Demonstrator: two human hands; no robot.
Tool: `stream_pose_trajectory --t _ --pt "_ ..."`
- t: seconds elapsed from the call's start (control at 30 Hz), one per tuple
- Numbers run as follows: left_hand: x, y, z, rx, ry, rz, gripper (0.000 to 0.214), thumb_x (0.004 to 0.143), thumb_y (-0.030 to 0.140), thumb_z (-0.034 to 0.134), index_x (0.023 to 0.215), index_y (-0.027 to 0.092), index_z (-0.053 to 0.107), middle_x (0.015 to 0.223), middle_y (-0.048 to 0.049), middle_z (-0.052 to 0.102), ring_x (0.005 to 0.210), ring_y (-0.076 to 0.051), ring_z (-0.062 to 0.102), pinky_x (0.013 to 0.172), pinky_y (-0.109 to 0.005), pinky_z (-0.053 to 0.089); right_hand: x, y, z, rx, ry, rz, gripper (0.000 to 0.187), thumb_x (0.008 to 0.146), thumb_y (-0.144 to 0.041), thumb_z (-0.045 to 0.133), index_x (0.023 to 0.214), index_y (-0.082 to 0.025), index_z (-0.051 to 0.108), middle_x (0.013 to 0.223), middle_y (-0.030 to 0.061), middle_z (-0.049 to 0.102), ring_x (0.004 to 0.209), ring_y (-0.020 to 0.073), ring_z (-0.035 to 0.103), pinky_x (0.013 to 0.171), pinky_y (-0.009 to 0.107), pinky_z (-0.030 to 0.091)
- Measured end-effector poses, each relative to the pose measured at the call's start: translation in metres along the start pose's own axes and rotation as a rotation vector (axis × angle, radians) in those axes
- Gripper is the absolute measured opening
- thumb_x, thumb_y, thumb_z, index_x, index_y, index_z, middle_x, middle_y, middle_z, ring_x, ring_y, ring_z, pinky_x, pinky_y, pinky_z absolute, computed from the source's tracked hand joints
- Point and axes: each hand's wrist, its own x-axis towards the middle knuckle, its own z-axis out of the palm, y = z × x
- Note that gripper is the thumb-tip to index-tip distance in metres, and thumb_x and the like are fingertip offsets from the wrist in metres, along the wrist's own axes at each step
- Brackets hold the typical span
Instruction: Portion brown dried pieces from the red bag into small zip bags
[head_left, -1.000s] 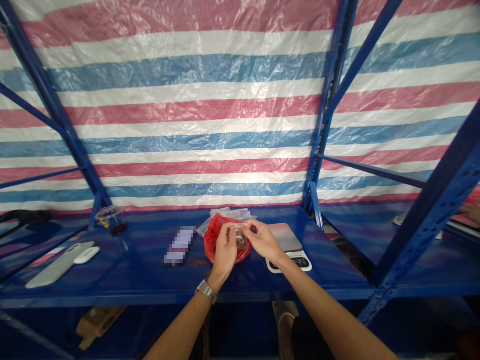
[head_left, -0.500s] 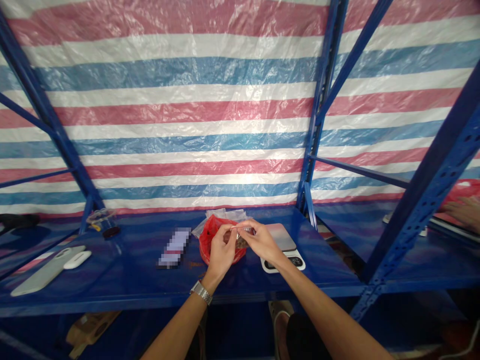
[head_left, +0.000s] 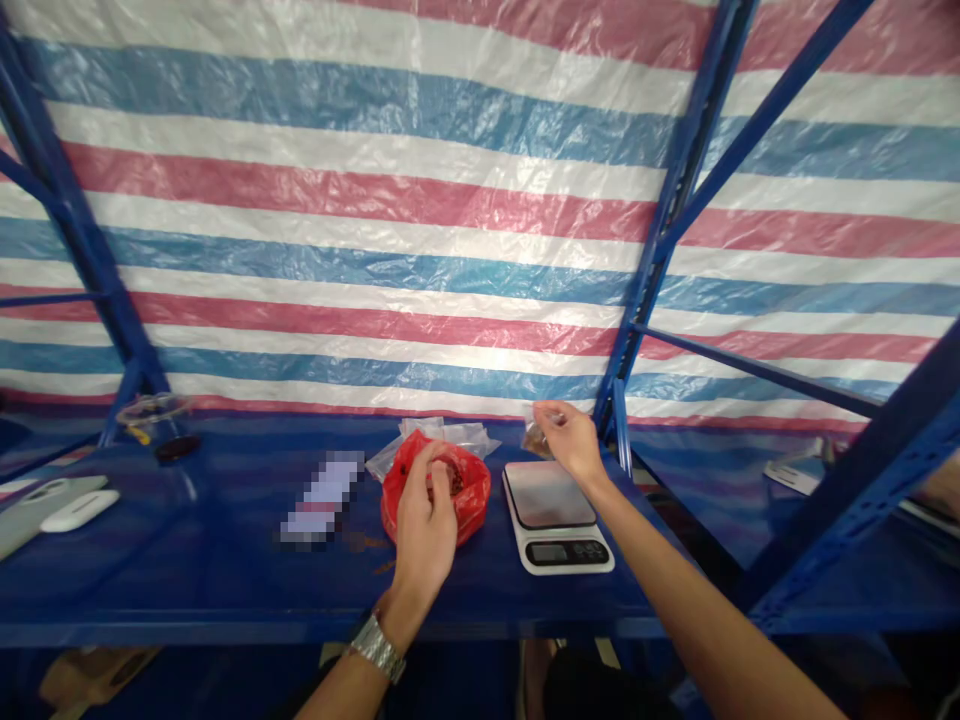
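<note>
My right hand (head_left: 571, 440) pinches the top of a small clear plastic bag (head_left: 535, 438) with brown bits inside, above and behind a white digital kitchen scale (head_left: 555, 520). The scale's metal plate has nothing on it. Over the mouth of a red plastic bag (head_left: 471, 508) is my left hand (head_left: 426, 515), thumb apart from the fingers, with a silver watch on the wrist. Dark reddish-brown pieces show inside the red bag; part of its opening is hidden by the hand. Several flat clear bags (head_left: 469, 437) lie behind it.
On the blue shelf (head_left: 247, 590), a blurred-out phone-like item (head_left: 324, 498) lies left of the red bag. Farther left are a clear plastic cup (head_left: 166, 425), a pale phone (head_left: 37, 505) and a white case (head_left: 80, 511). A blue metal post (head_left: 862, 480) rises at right.
Both hands were together on the small bag over the red bag. My right hand has carried it right, behind the scale; my left has let go and lowered to the red bag.
</note>
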Motion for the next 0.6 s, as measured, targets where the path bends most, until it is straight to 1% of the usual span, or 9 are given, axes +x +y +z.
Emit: stream_pose_trajectory --t 0.07,0.1,0.17,0.23,0.33,0.4,0.47,0.53,0.6 --pt "-0.005 0.002 -0.001 0.020 -0.023 0.029 0.033 0.103 0.036 0.043 0.125 0.023 0.064 0.129 -0.0100 0.070 0.120 -0.025 0.065 0.110 -0.044 0.047 0.024 0.020 -0.003 -0.117 0.018 0.010 0.033 0.093 -0.039 0.056 0.112 -0.018 0.075 0.108 0.0119 0.078 0.091 0.0261 0.073 0.082 0.037 0.054" --pt "-0.007 0.003 -0.001 0.023 -0.051 0.053 0.031 0.103 0.034 0.043 0.123 0.023 0.064 0.126 -0.0096 0.070 0.118 -0.025 0.066 0.109 -0.043 0.047 0.032 0.027 -0.001 -0.167 -0.010 0.008 0.030 0.091 -0.038 0.060 0.108 -0.019 0.076 0.103 0.0113 0.078 0.090 0.0266 0.072 0.082 0.037 0.054" --pt "-0.010 0.002 -0.001 0.026 -0.097 0.089 0.028 0.102 0.031 0.045 0.120 0.023 0.065 0.123 -0.0091 0.070 0.116 -0.025 0.066 0.107 -0.042 0.048 0.042 0.037 0.011 -0.237 -0.123 -0.024 0.024 0.084 -0.040 0.072 0.098 -0.021 0.078 0.091 0.0081 0.078 0.085 0.0257 0.072 0.079 0.035 0.053" --pt "-0.012 0.001 0.000 0.021 -0.113 0.096 0.025 0.100 0.029 0.049 0.117 0.024 0.066 0.121 -0.0091 0.070 0.115 -0.026 0.065 0.106 -0.041 0.048 0.045 0.037 0.032 -0.267 -0.250 -0.096 0.024 0.084 -0.043 0.074 0.093 -0.022 0.079 0.088 0.0067 0.077 0.085 0.0244 0.071 0.079 0.033 0.053" --pt "-0.013 -0.001 0.002 0.009 -0.116 0.090 0.022 0.095 0.024 0.054 0.111 0.026 0.068 0.118 -0.0091 0.070 0.112 -0.029 0.065 0.103 -0.042 0.049 0.045 0.023 0.069 -0.269 -0.386 -0.250 0.026 0.089 -0.041 0.071 0.106 -0.023 0.078 0.108 0.0091 0.077 0.102 0.0250 0.070 0.091 0.035 0.051" --pt "-0.013 -0.001 0.004 0.017 -0.130 0.111 0.023 0.093 0.020 0.054 0.110 0.027 0.068 0.116 -0.0088 0.069 0.112 -0.029 0.064 0.101 -0.042 0.049 0.044 0.009 0.091 -0.268 -0.456 -0.345 0.036 0.080 -0.033 0.082 0.114 -0.026 0.077 0.121 0.0088 0.074 0.115 0.0265 0.066 0.100 0.036 0.048" --pt "-0.013 -0.001 0.006 0.044 -0.146 0.143 0.026 0.093 0.017 0.052 0.111 0.028 0.067 0.117 -0.0086 0.068 0.113 -0.029 0.064 0.100 -0.043 0.049 0.046 -0.003 0.106 -0.278 -0.496 -0.397 0.039 0.071 -0.021 0.087 0.109 -0.026 0.078 0.121 0.0082 0.075 0.118 0.0275 0.065 0.104 0.037 0.045" --pt "-0.014 0.000 0.009 0.072 -0.151 0.160 0.028 0.094 0.015 0.050 0.112 0.028 0.066 0.118 -0.0087 0.068 0.113 -0.028 0.064 0.100 -0.042 0.049 0.049 -0.013 0.112 -0.290 -0.490 -0.404 0.024 0.074 -0.014 0.083 0.095 -0.024 0.079 0.109 0.0088 0.078 0.111 0.0277 0.068 0.103 0.039 0.044" --pt "-0.013 0.000 0.011 0.078 -0.136 0.142 0.026 0.094 0.015 0.049 0.111 0.027 0.065 0.116 -0.0088 0.068 0.111 -0.027 0.064 0.098 -0.042 0.049 0.052 -0.020 0.107 -0.286 -0.447 -0.384 0.009 0.082 -0.016 0.075 0.088 -0.022 0.078 0.101 0.0097 0.079 0.100 0.0269 0.070 0.098 0.040 0.046"
